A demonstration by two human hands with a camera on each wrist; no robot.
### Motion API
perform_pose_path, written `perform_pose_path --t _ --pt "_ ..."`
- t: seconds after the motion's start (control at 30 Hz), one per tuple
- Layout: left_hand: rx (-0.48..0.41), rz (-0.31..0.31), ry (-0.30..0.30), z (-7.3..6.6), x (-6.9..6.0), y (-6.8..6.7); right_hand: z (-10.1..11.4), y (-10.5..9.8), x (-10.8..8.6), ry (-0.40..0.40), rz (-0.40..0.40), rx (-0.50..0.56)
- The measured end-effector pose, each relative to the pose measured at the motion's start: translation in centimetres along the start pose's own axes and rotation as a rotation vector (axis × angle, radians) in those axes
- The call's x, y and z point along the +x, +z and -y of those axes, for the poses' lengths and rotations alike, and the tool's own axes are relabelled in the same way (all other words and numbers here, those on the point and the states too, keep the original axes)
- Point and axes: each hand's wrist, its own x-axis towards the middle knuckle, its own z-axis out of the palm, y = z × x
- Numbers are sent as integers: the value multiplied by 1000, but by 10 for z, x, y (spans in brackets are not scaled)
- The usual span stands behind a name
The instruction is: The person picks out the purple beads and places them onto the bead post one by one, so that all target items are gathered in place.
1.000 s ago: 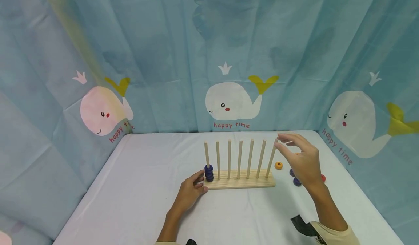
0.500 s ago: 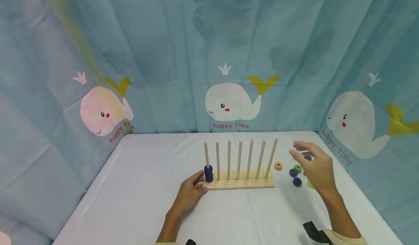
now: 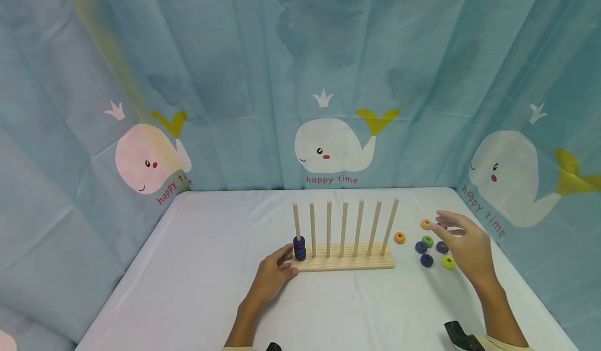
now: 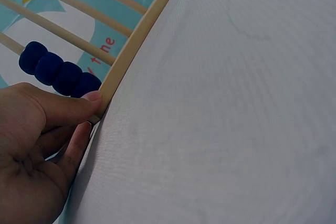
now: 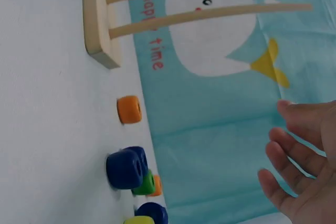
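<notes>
A wooden peg stand (image 3: 345,262) with several upright pegs sits mid-table. Several dark blue beads (image 3: 299,248) are stacked on its leftmost peg. My left hand (image 3: 272,275) holds the left end of the base; in the left wrist view its thumb (image 4: 86,103) lies on the base's edge below the stacked beads. To the right, my right hand (image 3: 467,244) hovers over loose beads with fingers apart and holds nothing. Around it lie two orange beads (image 3: 399,238), a green bead (image 3: 427,241), a yellow bead (image 3: 448,262) and several blue beads (image 5: 125,169).
A white cloth covers the table (image 3: 202,278). A light blue curtain (image 3: 235,106) printed with whales hangs behind the table and along both sides. Apart from the other loose beads, one orange bead lies close to the stand's right end.
My right hand has moved right and slightly down, from the rightmost peg's top to over the loose beads, uncovering several of them. The left hand and the stand stay where they were.
</notes>
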Motion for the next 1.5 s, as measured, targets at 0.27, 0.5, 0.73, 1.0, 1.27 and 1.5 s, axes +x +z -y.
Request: perform_pose_path --t 0.27,0.5,0.73,1.0,1.27,1.5 --pt "4 -2 0 0 0 0 -15 -4 -3 82 73 14" --pt "3 -5 -5 1 1 1 -31 -2 -6 139 136 -25" --pt "9 -3 1 1 1 1 -48 4 -8 164 176 -97" --pt "5 1 9 1 0 0 -55 3 -10 201 216 -100" --pt "-3 6 10 1 0 -1 -65 5 -12 210 242 -101" --pt "-5 9 16 1 0 -1 -67 6 -11 259 274 -133"
